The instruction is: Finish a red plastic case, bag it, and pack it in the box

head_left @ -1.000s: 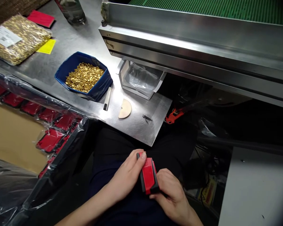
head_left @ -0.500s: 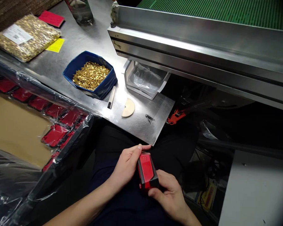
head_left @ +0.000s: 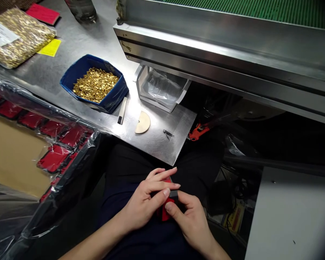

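A small red-and-black plastic case (head_left: 165, 215) is held over my lap, much of it hidden by my fingers. My right hand (head_left: 191, 220) grips it from the right, thumb on its near side and fingers around its edge. Across the top lies my left hand (head_left: 146, 198), fingers stretched out and apart, thumb against the case. In front of both hands, on the metal table (head_left: 151, 150), are a half-round wooden disc (head_left: 143, 122), a small dark metal tool like nail clippers (head_left: 168, 133) and a white-handled cutter (head_left: 122, 110).
A blue bin (head_left: 116, 95) of small brass-coloured parts stands beside a grey bin (head_left: 162, 86) holding clear bags. A bag of brass parts (head_left: 21, 36) lies back left. At left, a plastic-lined box (head_left: 18, 155) holds red cases. Orange-handled pliers (head_left: 198, 132) hang below a conveyor (head_left: 219, 39).
My left hand has moved from the case's far left side to lie over its top with fingers spread. The case has turned in my right hand. The view has shifted slightly right.
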{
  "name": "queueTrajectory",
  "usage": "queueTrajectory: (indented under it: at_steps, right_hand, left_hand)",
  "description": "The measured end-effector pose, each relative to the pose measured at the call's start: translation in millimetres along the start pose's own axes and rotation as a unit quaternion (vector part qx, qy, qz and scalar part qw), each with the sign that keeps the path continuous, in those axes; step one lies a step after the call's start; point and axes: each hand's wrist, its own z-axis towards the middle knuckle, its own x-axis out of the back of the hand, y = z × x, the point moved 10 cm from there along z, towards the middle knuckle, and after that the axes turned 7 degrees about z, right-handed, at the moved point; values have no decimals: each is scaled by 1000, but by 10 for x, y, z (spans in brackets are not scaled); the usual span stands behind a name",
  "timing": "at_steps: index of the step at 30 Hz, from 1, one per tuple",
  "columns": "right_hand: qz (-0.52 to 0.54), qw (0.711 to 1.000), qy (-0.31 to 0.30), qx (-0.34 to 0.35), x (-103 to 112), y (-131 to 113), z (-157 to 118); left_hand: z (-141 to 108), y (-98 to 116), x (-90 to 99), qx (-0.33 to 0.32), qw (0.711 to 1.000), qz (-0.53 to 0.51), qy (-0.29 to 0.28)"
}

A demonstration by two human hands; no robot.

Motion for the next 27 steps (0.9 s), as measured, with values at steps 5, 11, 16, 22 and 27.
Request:
queueTrajectory:
  at_steps: [5, 11, 16, 22, 27]
  right_hand:
    - [25, 1000, -3, -14, -28, 15, 22]
    - [30, 999, 1, -24, -30, 29, 35]
    - [-2, 1000, -10, -14, -25, 8, 57]
    - [15, 998, 46, -36, 108, 112, 65]
    - [25, 997, 48, -59, 223, 214, 68]
  left_hand:
    - [40, -178, 3, 54, 998, -35, 28]
    - [-2, -89, 10, 18, 999, -28, -21]
    - [17, -82, 27, 5, 1000, -22, 4]
    - [47, -94, -19, 11, 1000, -23, -3]
    - [75, -70, 45, 17, 1000, -26, -6]
